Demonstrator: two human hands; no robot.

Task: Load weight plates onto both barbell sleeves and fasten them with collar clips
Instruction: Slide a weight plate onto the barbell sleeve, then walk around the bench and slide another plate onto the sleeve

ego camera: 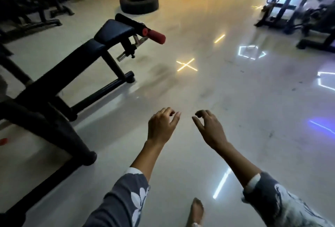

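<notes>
While I am watching through the head camera, both arms are reaching forward over the pale, glossy floor (235, 109). The left hand (162, 127) is hanging with its fingers loosely curled, gripping nothing. The right hand (210, 128), just beside it but not touching it, is held the same way, thumb and fingers bent and holding nothing. A black workout bench (112, 31) is standing on the left side of the floor, its red roller (156, 36) pointing right. A tyre (139, 2) is lying on the floor beyond the bench. A bare foot (196, 212) is showing below the hands. I cannot tell from this view where the weight plates or barbell are lying.
</notes>
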